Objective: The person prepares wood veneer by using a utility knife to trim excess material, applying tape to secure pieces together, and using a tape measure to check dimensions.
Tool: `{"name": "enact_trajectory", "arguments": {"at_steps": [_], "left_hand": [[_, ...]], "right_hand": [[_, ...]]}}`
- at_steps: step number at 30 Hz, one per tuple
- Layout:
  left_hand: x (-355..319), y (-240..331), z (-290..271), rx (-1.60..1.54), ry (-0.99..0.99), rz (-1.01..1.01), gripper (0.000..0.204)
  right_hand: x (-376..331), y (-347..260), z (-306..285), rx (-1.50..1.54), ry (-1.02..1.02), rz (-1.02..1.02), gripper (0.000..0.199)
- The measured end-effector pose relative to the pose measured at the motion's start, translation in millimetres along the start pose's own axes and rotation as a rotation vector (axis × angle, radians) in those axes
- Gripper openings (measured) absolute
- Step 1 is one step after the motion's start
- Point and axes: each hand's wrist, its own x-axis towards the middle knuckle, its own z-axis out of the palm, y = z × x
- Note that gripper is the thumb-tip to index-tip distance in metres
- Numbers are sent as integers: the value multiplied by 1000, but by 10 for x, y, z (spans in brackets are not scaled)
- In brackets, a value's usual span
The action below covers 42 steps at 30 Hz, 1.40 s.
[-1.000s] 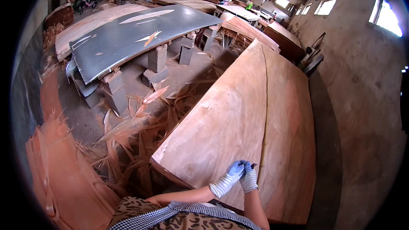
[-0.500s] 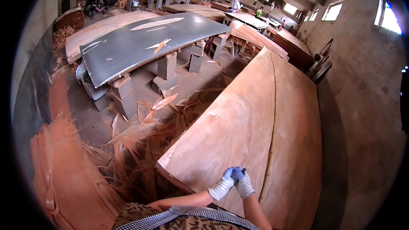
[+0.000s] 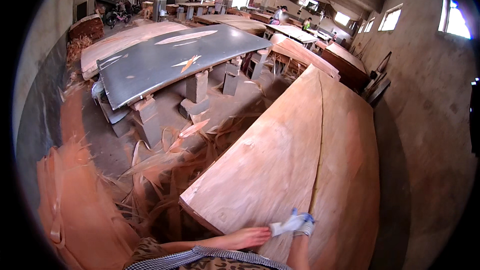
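Observation:
My left hand is bare, its fingers stretched out together toward a white glove. Whether the fingertips still touch the glove's near end, I cannot tell. My right hand wears a blue and white work glove with a striped cuff and is closed on the far end of that loose glove. Both hands are over the near end of a stack of large wood veneer sheets. A long dark split runs lengthwise through the top sheet, ending beside my right hand.
Torn veneer strips litter the floor at left, beside a pile of reddish sheets. A dark grey panel rests on concrete blocks. A concrete wall borders the right. Farther back, several people stand at other stacks.
Both hands wore gloves and were held together; now my left hand is bare and drawn left, out of its glove. My right hand has moved slightly right and nearer, gripping that glove.

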Motion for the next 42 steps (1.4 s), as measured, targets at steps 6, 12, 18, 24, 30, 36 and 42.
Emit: {"name": "enact_trajectory", "arguments": {"at_steps": [6, 12, 18, 24, 30, 36, 42], "left_hand": [[-1273, 191, -1354, 54, 1309, 434, 19], [-1008, 413, -1484, 47, 1456, 236, 58], [-466, 297, -2154, -328, 1280, 560, 68], [-696, 399, -1725, -165, 1338, 407, 57], [-625, 355, -1905, -264, 1292, 497, 50], [-692, 404, -2003, -279, 1318, 456, 39], [-728, 405, -1927, -271, 1190, 483, 40]], "right_hand": [[-263, -436, -398, -96, -46, -21, 28], [-234, 146, -781, 69, -30, 457, 33], [-429, 81, -15, 94, 7, 496, 16], [-239, -42, -156, -70, -14, 419, 13], [-366, 172, -347, 61, -16, 537, 12], [-396, 134, -277, 39, -57, 465, 10], [-518, 103, -210, -17, -90, 445, 10]]}}
